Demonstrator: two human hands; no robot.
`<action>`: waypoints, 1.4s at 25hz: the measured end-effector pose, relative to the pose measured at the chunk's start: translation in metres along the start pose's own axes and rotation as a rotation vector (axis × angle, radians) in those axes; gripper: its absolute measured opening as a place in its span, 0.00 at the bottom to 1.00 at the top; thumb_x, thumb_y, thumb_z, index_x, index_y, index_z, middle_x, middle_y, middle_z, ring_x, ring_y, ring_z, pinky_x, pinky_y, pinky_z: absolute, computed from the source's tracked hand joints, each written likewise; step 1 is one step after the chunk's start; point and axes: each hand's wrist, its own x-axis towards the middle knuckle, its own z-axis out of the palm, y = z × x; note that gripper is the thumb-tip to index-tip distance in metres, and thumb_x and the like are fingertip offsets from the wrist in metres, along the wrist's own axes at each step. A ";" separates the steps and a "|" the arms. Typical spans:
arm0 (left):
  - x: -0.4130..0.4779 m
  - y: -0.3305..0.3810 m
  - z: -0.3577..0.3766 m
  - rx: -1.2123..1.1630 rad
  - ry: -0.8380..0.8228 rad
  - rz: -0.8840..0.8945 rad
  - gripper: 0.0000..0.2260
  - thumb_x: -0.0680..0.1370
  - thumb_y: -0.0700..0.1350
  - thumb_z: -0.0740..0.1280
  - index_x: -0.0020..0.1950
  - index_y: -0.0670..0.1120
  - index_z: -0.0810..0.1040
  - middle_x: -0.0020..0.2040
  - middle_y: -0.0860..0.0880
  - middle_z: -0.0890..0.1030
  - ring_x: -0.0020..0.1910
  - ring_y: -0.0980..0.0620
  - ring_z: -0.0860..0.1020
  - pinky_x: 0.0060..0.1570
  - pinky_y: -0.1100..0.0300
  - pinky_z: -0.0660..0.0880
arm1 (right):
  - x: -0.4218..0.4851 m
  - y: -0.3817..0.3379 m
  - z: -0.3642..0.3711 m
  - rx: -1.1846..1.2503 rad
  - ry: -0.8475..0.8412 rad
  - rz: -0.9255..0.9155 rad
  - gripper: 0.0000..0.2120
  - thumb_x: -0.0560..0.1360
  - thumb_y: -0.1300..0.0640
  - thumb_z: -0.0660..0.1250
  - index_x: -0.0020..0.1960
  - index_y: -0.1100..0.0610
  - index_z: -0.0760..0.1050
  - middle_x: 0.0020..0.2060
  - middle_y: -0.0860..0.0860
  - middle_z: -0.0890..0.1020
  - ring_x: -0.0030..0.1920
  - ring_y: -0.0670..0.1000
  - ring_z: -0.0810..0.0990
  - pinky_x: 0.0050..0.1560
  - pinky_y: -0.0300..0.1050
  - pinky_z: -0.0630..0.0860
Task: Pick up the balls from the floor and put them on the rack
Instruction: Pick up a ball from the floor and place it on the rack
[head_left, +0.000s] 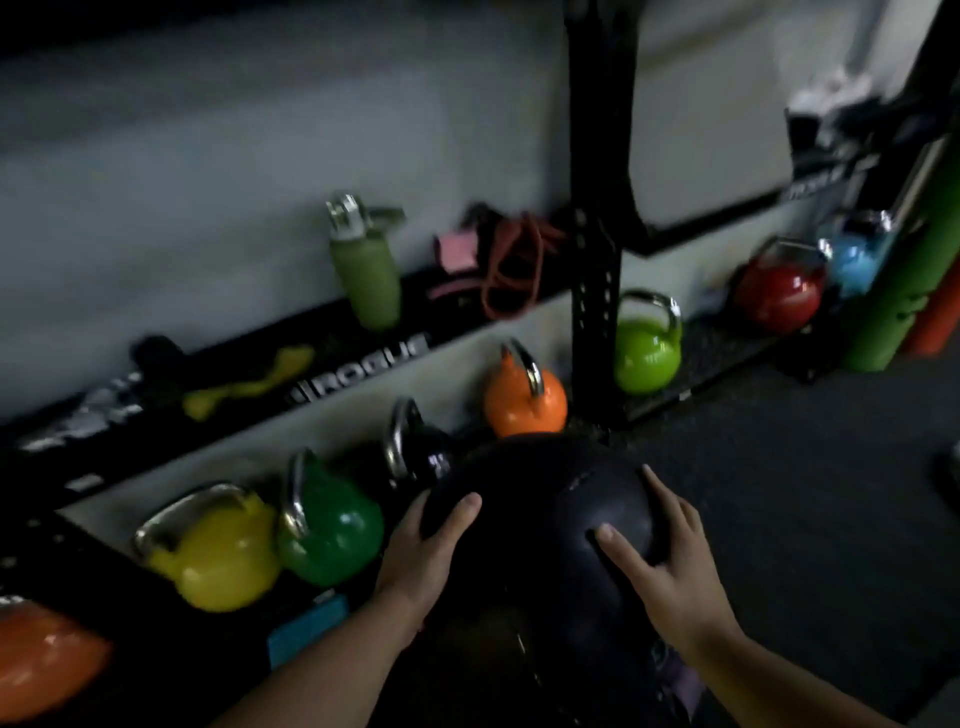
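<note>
A large black ball (535, 499) fills the lower middle of the view, held between both hands in front of the rack. My left hand (421, 561) grips its left side, thumb on top. My right hand (660, 561) presses on its right side with fingers spread. The black rack (595, 312) stands against the white wall, with an upright post and a long shelf (358, 358) marked with white lettering. The ball's underside is hidden in the dark.
Kettlebells line the rack's bottom level: yellow (218, 556), dark green (327, 535), black (421, 452), orange (524, 395), lime (647, 348), red (779, 291), blue (857, 254). A green bottle (366, 270) and bands (498, 265) sit on the shelf. Green rollers (904, 280) stand right.
</note>
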 end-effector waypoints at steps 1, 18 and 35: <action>-0.013 0.054 -0.023 -0.010 0.029 0.066 0.55 0.52 0.81 0.70 0.75 0.57 0.76 0.68 0.53 0.79 0.64 0.51 0.78 0.61 0.56 0.73 | 0.011 -0.057 -0.006 0.023 0.010 -0.076 0.50 0.58 0.16 0.67 0.75 0.32 0.62 0.71 0.43 0.69 0.74 0.51 0.69 0.73 0.60 0.68; -0.239 0.473 -0.338 -0.115 0.506 0.761 0.44 0.60 0.78 0.71 0.70 0.57 0.79 0.63 0.51 0.85 0.61 0.48 0.83 0.65 0.47 0.80 | 0.003 -0.620 0.019 0.342 -0.101 -0.819 0.53 0.58 0.16 0.67 0.78 0.36 0.62 0.69 0.44 0.69 0.70 0.50 0.72 0.65 0.45 0.68; 0.034 0.473 -0.609 0.694 0.898 1.042 0.47 0.70 0.76 0.65 0.84 0.54 0.65 0.84 0.45 0.65 0.81 0.40 0.64 0.78 0.42 0.62 | 0.133 -0.778 0.410 0.081 -0.082 -0.804 0.36 0.76 0.25 0.51 0.75 0.44 0.65 0.70 0.57 0.67 0.70 0.60 0.63 0.66 0.62 0.67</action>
